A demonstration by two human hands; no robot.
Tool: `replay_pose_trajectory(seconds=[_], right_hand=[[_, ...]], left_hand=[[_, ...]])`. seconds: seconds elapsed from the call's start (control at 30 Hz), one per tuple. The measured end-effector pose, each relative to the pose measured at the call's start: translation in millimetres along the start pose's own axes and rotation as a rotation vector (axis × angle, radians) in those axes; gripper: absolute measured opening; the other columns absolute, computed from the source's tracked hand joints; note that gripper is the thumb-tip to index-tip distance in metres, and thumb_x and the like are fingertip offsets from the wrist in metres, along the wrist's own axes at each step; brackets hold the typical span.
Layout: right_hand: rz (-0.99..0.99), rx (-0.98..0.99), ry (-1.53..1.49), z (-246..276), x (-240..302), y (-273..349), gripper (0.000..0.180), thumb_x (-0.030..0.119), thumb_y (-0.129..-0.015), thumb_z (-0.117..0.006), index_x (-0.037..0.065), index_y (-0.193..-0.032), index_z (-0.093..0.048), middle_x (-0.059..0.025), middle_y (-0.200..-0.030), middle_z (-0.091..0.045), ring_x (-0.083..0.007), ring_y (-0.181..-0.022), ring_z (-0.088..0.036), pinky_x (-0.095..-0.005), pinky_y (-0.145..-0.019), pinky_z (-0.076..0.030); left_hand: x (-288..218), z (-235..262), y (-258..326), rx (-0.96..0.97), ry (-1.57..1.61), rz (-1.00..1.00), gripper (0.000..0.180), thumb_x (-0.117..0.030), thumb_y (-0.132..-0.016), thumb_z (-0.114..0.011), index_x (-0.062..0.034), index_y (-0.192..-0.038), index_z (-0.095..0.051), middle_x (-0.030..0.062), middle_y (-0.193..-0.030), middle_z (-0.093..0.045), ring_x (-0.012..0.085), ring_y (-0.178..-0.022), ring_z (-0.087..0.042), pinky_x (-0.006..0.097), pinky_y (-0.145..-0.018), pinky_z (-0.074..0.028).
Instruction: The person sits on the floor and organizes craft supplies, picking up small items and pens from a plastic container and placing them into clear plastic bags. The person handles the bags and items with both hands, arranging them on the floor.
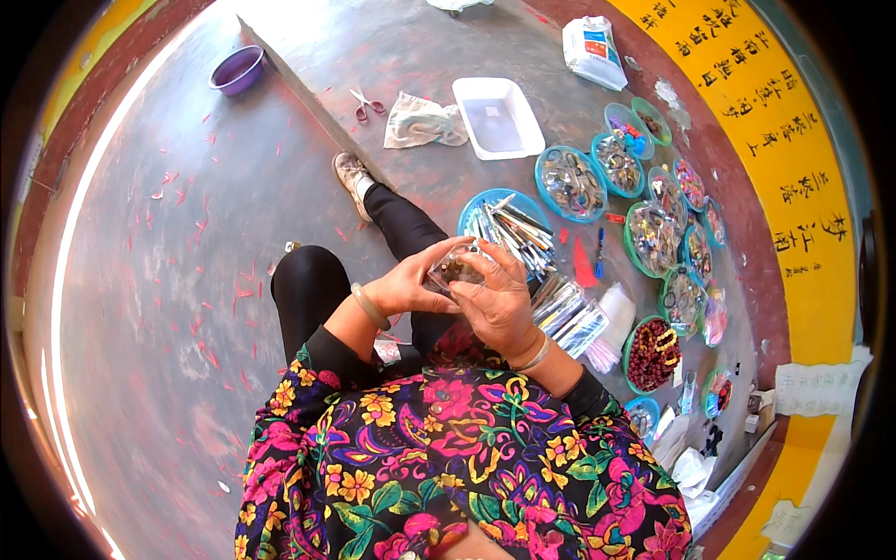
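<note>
Above my lap, my left hand [411, 285] and my right hand [495, 303] are both closed around a small clear plastic container [455, 268]. Something greyish shows through its wall, too small to make out. My right fingers curl over its top and side, while the left ones hold the other edge. Just beyond my hands stands a blue basket [474, 198] full of pens. Beside my right wrist lie bundles of pens [565, 313] in clear wrapping.
Several round baskets [571, 184] of small goods stand to the right, one with dark red beads [651, 355]. Ahead lie a white tub [499, 117], a cloth [422, 121] and scissors [367, 105]. A purple basin [237, 71] sits far left. Red scraps dot the floor [168, 308].
</note>
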State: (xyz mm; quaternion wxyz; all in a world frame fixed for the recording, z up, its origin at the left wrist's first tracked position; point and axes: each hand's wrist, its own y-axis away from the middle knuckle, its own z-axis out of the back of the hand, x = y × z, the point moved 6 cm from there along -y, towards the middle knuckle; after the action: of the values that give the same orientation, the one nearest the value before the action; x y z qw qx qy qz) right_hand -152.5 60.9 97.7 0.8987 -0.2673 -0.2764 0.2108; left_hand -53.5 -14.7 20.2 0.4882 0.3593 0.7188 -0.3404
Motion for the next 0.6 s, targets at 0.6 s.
replay_pose_trajectory(seconds=[0.6], right_hand=[[-0.685, 0.174, 0.308, -32.6, -296.1, 85.1, 0.021, 0.018, -0.076, -0.059, 0.007, -0.091, -0.068, -0.0144, -0.098, -0.064, -0.0336, -0.094, -0.059, -0.0402, -0.085, -0.046]], left_hand=[[6.4, 5.1, -6.2, -0.141, 0.049, 0.123, 0.035, -0.018, -0.092, -0.054, -0.0003, -0.123, -0.053, 0.0056, -0.112, -0.059, 0.0109, -0.101, -0.052, 0.026, -0.087, -0.043]])
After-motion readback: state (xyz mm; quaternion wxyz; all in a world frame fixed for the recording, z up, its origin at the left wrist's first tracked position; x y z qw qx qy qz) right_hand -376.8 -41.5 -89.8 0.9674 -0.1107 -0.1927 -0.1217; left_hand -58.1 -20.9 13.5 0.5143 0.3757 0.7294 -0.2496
